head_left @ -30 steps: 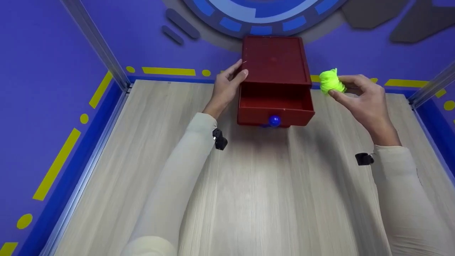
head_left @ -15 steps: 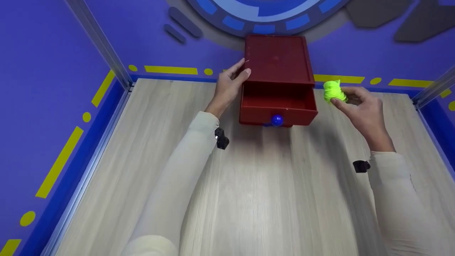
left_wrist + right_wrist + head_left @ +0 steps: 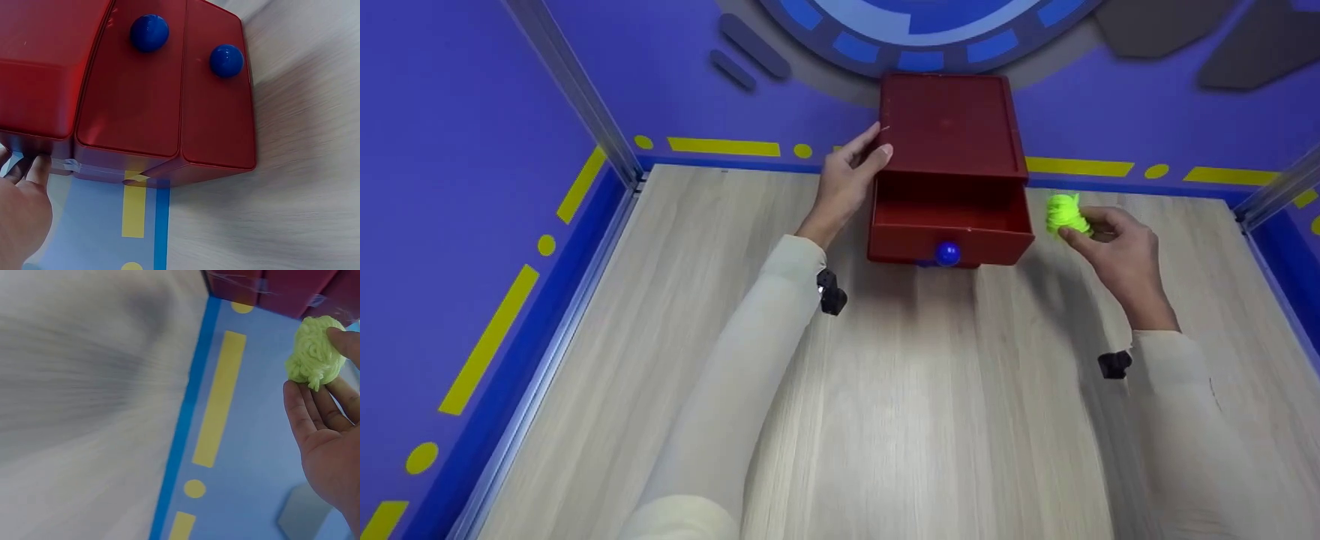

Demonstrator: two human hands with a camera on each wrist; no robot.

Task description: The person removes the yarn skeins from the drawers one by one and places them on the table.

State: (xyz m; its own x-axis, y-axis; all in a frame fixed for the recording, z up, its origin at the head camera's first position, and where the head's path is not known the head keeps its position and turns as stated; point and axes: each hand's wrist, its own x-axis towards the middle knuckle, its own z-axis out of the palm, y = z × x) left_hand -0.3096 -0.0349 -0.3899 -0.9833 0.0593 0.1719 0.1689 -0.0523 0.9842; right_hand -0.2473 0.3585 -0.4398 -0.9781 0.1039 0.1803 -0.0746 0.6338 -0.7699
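Note:
A dark red drawer cabinet (image 3: 949, 124) stands against the back wall, its top drawer (image 3: 990, 247) pulled out and a blue knob (image 3: 948, 253) on that drawer's front. My left hand (image 3: 844, 184) touches the cabinet's left side, thumb and fingers extended near its upper edge. Lower drawers with blue knobs show in the left wrist view, flush in the cabinet (image 3: 216, 112). My right hand (image 3: 1125, 255) pinches a neon yellow-green ball of yarn (image 3: 1065, 214) between thumb and fingers, just right of the pulled-out drawer. In the right wrist view the yarn (image 3: 316, 353) looks wound and strandy.
The pale wood-grain table (image 3: 885, 420) runs up to a blue back wall (image 3: 1110, 127) with yellow markings. Blue side panels and metal frame posts (image 3: 577, 90) bound the table on the left and right.
My right hand has come down and slightly toward me with the yarn, from beside the cabinet top to drawer height. My left hand keeps its place on the cabinet; the view shifts slightly.

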